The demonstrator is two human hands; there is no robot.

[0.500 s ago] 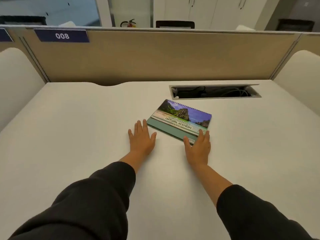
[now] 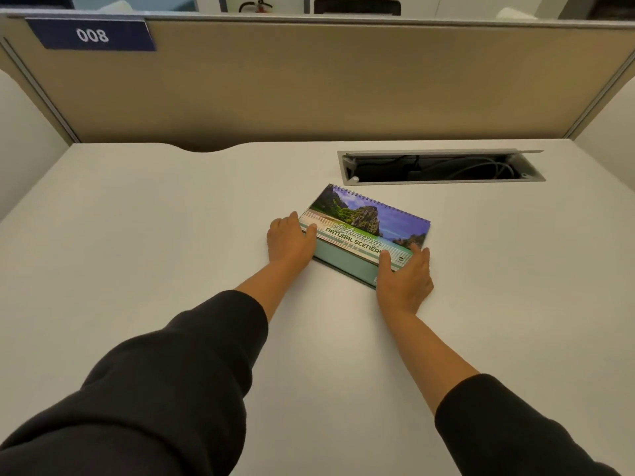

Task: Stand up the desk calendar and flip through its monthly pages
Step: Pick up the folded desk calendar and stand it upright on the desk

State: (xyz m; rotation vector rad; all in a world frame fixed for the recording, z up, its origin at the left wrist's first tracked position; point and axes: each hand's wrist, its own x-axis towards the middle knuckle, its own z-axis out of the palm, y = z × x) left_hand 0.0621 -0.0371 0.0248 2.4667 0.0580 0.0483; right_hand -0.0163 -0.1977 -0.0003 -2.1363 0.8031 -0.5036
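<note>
The desk calendar (image 2: 367,224) lies flat on the white desk (image 2: 171,235), its spiral binding along the far edge and a scenery cover reading "Natural Scenery" facing up. My left hand (image 2: 288,242) is at its near left corner, thumb on the cover and fingers curled along the left edge. My right hand (image 2: 405,274) is at the near right corner, with the thumb and a finger resting on the cover and the palm over the corner. Both hands touch the calendar; whether the fingers reach under it is hidden.
An open cable slot (image 2: 443,166) with wires inside is set in the desk just behind the calendar. A beige partition (image 2: 309,80) with a blue "008" label (image 2: 92,35) closes off the desk's far edge. White side panels stand left and right.
Both hands have moved forward from the bare desk onto the calendar's near corners. The calendar has stayed flat in the same spot.
</note>
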